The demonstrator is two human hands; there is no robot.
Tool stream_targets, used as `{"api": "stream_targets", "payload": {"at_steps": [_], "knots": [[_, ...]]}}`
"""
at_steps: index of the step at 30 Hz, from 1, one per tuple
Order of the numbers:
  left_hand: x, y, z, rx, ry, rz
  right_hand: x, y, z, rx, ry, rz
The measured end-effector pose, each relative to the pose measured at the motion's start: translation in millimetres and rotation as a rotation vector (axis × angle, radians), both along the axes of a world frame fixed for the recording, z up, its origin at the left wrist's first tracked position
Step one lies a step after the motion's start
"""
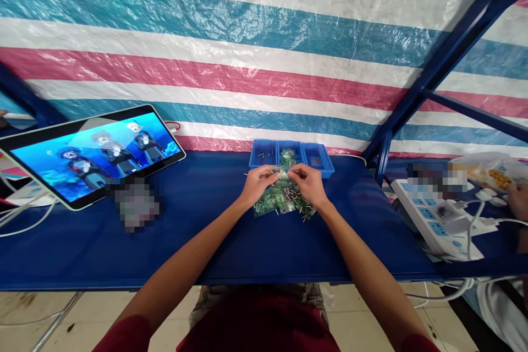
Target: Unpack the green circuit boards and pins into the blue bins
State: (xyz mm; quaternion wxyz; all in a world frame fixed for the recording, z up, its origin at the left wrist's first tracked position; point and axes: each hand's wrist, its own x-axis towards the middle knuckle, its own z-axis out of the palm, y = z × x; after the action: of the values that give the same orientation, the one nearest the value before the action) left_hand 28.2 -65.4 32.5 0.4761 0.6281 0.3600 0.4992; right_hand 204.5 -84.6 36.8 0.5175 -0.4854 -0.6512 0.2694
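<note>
Pinching clear plastic [284, 175] — bin edge [277, 149] near.

glossy woven-plastic sheeting [247, 22], smooth plastic bins [327, 169], shiny plastic-film packets [266, 203], smooth tabletop [74, 256], glossy screen [103, 148], painted-metal frame [464, 30]

One camera, worn on the person's head, gives the only view. It faces forward and down over the counter [210, 187], wide enough to take in the floor [165, 313] below and the striped sheet [231, 47] behind. The red shirt [256, 322] lies nearest the lens; the left hand [258, 184] and right hand [310, 181] are farther out, near mid-frame.
</note>
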Motion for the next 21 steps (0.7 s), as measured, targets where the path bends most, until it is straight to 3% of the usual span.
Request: {"api": "stream_targets", "payload": {"at_steps": [5, 9, 12, 18, 21], "knots": [[-3.6, -3.7, 6.1, -0.022, -0.018, 0.034, -3.2, -10.3, -1.0, 0.099, -0.019, 0.046], [-5.3, -5.8, 9.2, -0.025, -0.085, 0.059, -4.6, -14.3, -2.1, 0.292, -0.189, 0.121], [-5.0, -5.3, 7.7, -0.017, -0.089, 0.04, -4.4, -12.7, -5.3, 0.364, -0.274, 0.088], [-6.1, -2.8, 5.2, 0.026, -0.028, -0.104, -1.1, -7.9, -7.4, 0.353, -0.232, -0.033], [-9.1, -1.5, 6.1, 0.164, 0.15, -0.025, -1.5, -9.2, -6.2, 0.301, -0.214, -0.074]]}}
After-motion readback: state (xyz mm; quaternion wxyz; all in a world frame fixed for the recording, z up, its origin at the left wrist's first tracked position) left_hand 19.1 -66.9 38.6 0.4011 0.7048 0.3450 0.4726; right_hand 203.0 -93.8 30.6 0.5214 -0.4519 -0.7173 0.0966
